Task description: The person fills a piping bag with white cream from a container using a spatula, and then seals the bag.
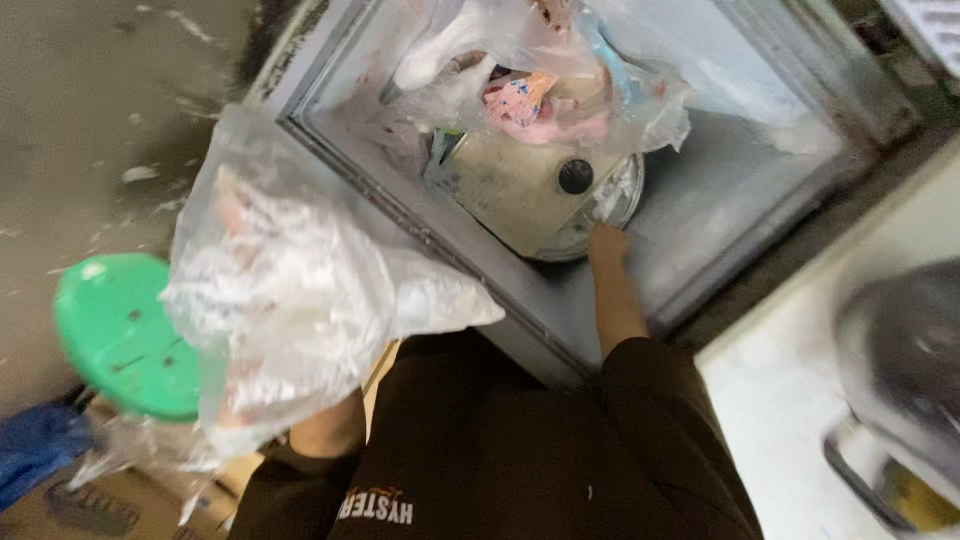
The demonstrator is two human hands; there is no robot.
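Green stool (120, 335), clear bag (290, 290)

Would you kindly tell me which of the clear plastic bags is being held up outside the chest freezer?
The frosty bag raised by the left hand; the other bags lie inside the freezer.

Round green stool (118, 335) on grey floor, blue cloth (35, 445), cardboard box (110, 500), dark pot (905, 370) on white counter (790, 400)

My left hand (325, 425) is hidden behind the frosty plastic bag (290, 300); my right hand's (608, 243) fingers vanish under the glass pot lid (545, 195).
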